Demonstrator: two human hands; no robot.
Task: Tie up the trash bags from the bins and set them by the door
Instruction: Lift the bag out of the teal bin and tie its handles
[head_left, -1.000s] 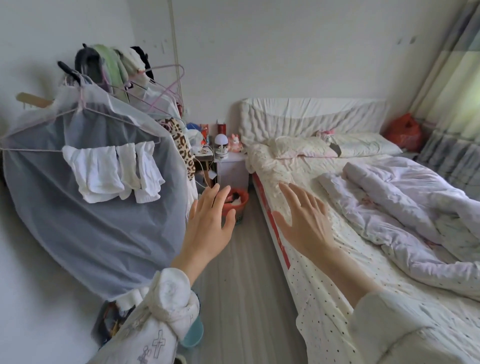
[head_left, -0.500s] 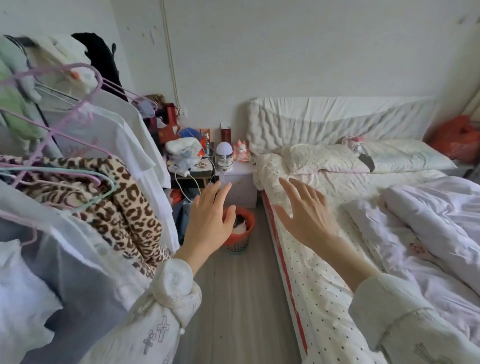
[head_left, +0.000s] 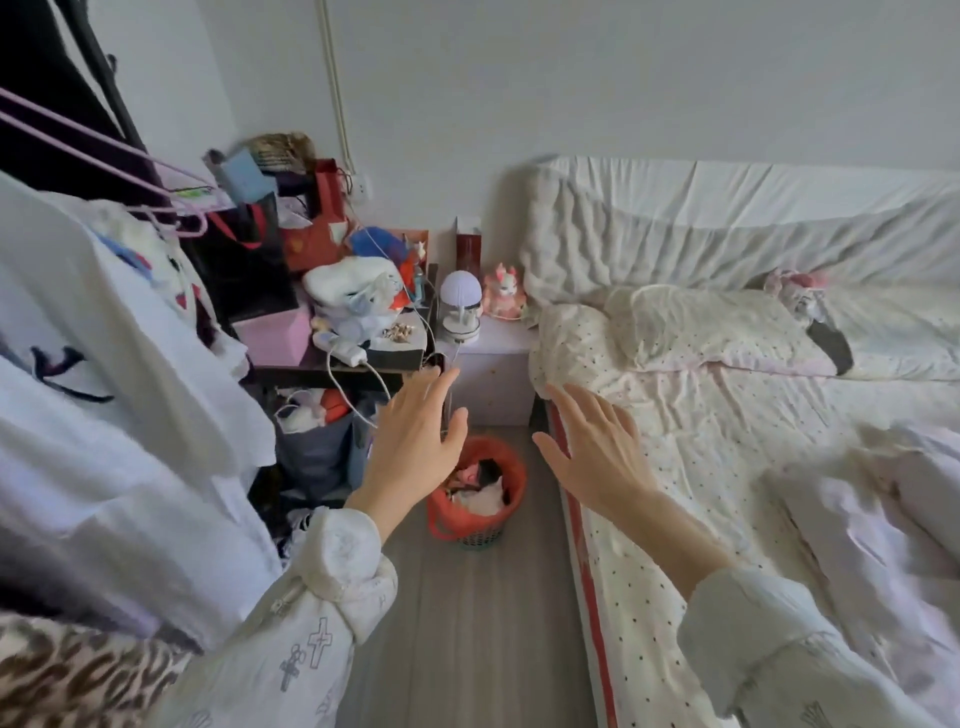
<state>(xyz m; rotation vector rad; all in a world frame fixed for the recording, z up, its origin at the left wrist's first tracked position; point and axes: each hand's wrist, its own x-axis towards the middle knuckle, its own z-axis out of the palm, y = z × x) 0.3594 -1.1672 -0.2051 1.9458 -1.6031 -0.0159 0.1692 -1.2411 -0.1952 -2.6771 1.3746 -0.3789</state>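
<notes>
The single head-worn camera looks forward and down the floor strip (head_left: 467, 623) beside the bed (head_left: 727, 441), from close above.

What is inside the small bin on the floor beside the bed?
The bin is lined with an orange-red trash bag and holds crumpled white, dark and pinkish rubbish. The left hand covers its near-left rim; anything deeper is hidden.

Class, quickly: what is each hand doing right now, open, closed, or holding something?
Left hand: open, fingers straight, holding nothing, above the small orange-lined waste bin.
Right hand: open, fingers spread, holding nothing.
</notes>
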